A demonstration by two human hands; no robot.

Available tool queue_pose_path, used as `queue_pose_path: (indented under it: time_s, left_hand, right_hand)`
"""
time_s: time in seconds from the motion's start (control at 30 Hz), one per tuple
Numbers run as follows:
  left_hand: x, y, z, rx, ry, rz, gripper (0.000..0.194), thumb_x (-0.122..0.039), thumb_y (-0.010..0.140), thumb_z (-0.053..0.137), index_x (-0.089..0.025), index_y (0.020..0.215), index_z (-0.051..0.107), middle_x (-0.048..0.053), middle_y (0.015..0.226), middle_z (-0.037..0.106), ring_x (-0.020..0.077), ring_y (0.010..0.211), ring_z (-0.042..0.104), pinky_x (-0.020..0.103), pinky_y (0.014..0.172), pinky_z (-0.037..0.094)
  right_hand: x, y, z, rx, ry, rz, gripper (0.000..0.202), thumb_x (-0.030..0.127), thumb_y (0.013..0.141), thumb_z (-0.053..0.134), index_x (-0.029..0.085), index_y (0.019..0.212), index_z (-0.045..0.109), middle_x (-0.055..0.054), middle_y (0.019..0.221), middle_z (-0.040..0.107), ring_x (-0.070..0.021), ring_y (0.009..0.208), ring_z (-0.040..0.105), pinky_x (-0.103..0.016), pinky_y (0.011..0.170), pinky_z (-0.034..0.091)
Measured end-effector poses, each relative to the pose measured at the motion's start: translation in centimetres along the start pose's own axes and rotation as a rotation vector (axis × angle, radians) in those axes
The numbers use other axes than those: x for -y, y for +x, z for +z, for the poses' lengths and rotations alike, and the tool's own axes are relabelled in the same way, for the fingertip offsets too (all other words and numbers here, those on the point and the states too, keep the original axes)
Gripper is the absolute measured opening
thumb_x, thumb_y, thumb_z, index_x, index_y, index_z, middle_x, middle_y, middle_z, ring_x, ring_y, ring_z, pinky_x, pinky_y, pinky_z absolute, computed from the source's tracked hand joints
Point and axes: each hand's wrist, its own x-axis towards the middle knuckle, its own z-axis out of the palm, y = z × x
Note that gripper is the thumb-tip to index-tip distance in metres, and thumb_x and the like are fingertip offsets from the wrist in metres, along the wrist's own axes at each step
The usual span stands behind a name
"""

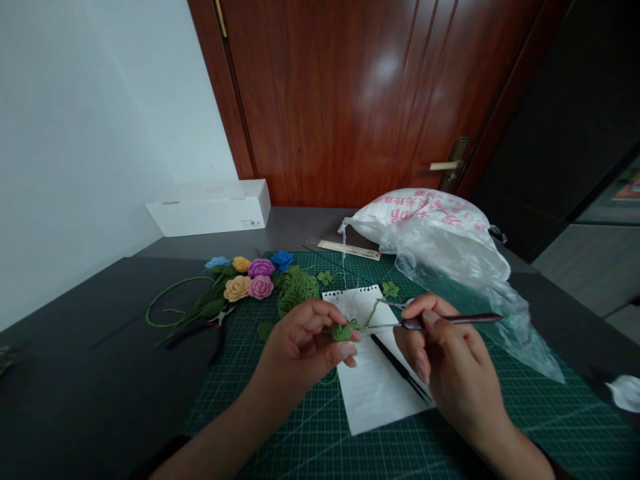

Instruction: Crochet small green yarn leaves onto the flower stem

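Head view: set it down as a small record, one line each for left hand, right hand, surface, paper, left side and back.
Left hand: pinches a small green yarn piece
Right hand: holds a dark-handled tool
Surface: green gridded mat on a dark table
Paper: slim black tool on it
Left side: yarn flowers, green yarn ball, pliers
Back: white box, white bag with pink print

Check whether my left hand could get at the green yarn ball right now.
Probably yes: the green yarn ball lies just beyond your left hand with nothing evident between, though that hand holds a small green crocheted piece.
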Motion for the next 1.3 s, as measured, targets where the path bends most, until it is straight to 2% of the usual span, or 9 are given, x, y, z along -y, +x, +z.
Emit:
queue_pose_path:
  time_s: [0.33, 0.53, 0.63, 0.77, 0.87, 1.03, 1.1, 1.17, 1.3]
  left_hand:
    - [0.7, 0.2, -0.1, 0.119, -0.213, -0.015, 0.027, -0.017, 0.084, 0.078, -0.018, 0.098, 0.056, 0.004, 0.090, 0.080, 0.0142, 0.068, 0.073, 0.028, 0.065, 0.059]
    - [1.1, 0.1, 0.1, 0.151, -0.227, -0.052, 0.030, -0.021, 0.082, 0.082, -0.018, 0.097, 0.056, 0.004, 0.088, 0.080, 0.0146, 0.068, 0.074, 0.028, 0.063, 0.060]
    - [1.7, 0.1, 0.4, 0.190, -0.252, -0.088, 0.034, -0.026, 0.080, 0.084, -0.018, 0.096, 0.055, 0.004, 0.084, 0.080, 0.0152, 0.064, 0.073, 0.027, 0.058, 0.060]
    - [2.4, -0.1, 0.8, 0.239, -0.247, -0.162, 0.034, -0.029, 0.081, 0.083, -0.018, 0.094, 0.054, 0.006, 0.079, 0.079, 0.0154, 0.059, 0.071, 0.026, 0.053, 0.057]
    - [2.7, -0.1, 0.9, 0.255, -0.244, -0.194, 0.034, -0.031, 0.081, 0.083, -0.017, 0.094, 0.055, 0.006, 0.075, 0.078, 0.0152, 0.056, 0.069, 0.025, 0.050, 0.056]
    - [2.2, -0.1, 0.9, 0.236, -0.271, -0.254, 0.032, -0.036, 0.083, 0.080, -0.016, 0.094, 0.058, 0.004, 0.069, 0.075, 0.0138, 0.049, 0.065, 0.023, 0.044, 0.053]
    - [1.9, 0.0, 0.7, 0.232, -0.278, -0.272, 0.030, -0.036, 0.084, 0.079, -0.016, 0.095, 0.059, 0.004, 0.069, 0.074, 0.0128, 0.049, 0.064, 0.022, 0.044, 0.052]
    - [1.6, 0.0, 0.6, 0.244, -0.289, -0.268, 0.028, -0.036, 0.085, 0.078, -0.016, 0.094, 0.060, 0.003, 0.068, 0.073, 0.0121, 0.047, 0.062, 0.021, 0.043, 0.051]
    - [1.2, -0.1, 0.3, 0.259, -0.322, -0.265, 0.024, -0.038, 0.090, 0.072, -0.018, 0.096, 0.060, -0.001, 0.062, 0.068, 0.0104, 0.044, 0.058, 0.018, 0.039, 0.048]
  right_hand:
    - [-1.0, 0.3, -0.4, 0.009, -0.069, 0.037, 0.022, 0.036, 0.103, 0.052, 0.021, 0.094, 0.065, 0.007, 0.046, 0.053, -0.0070, 0.041, 0.039, -0.021, 0.045, 0.027]
    - [-1.2, -0.3, 0.6, 0.104, -0.153, -0.102, 0.009, 0.031, 0.099, 0.062, 0.023, 0.099, 0.061, 0.003, 0.065, 0.066, -0.0106, 0.061, 0.061, -0.022, 0.060, 0.047]
    - [-1.1, -0.4, 1.3, 0.124, -0.026, -0.096, 0.005, 0.029, 0.099, 0.061, 0.025, 0.102, 0.058, 0.002, 0.074, 0.069, -0.0125, 0.066, 0.064, -0.026, 0.063, 0.052]
    - [-0.9, -0.1, 1.6, 0.108, 0.224, 0.054, 0.005, 0.031, 0.100, 0.057, 0.027, 0.098, 0.056, 0.001, 0.074, 0.067, -0.0147, 0.063, 0.060, -0.023, 0.050, 0.048]
    - [-0.8, 0.3, 1.4, 0.058, 0.334, 0.146, 0.012, 0.035, 0.095, 0.064, 0.024, 0.094, 0.061, 0.002, 0.068, 0.063, -0.0122, 0.060, 0.054, -0.020, 0.051, 0.046]
    - [-0.4, 1.0, 1.1, 0.097, 0.424, 0.280, 0.023, 0.041, 0.092, 0.066, 0.021, 0.081, 0.060, 0.011, 0.045, 0.027, -0.0091, 0.045, 0.022, -0.018, 0.047, 0.034]
    - [0.0, 1.1, 0.9, 0.145, 0.354, 0.295, 0.027, 0.040, 0.094, 0.061, 0.022, 0.075, 0.054, 0.012, 0.045, 0.021, -0.0097, 0.045, 0.015, -0.020, 0.045, 0.027]
    - [0.3, 1.2, 0.5, 0.206, 0.190, 0.241, 0.031, 0.039, 0.098, 0.053, 0.023, 0.072, 0.050, 0.011, 0.046, 0.025, -0.0100, 0.044, 0.016, -0.022, 0.045, 0.024]
    - [0.9, 1.3, -1.0, 0.290, -0.534, -0.187, 0.029, 0.034, 0.098, 0.055, 0.021, 0.072, 0.058, 0.004, 0.057, 0.049, -0.0118, 0.051, 0.041, -0.027, 0.054, 0.031]
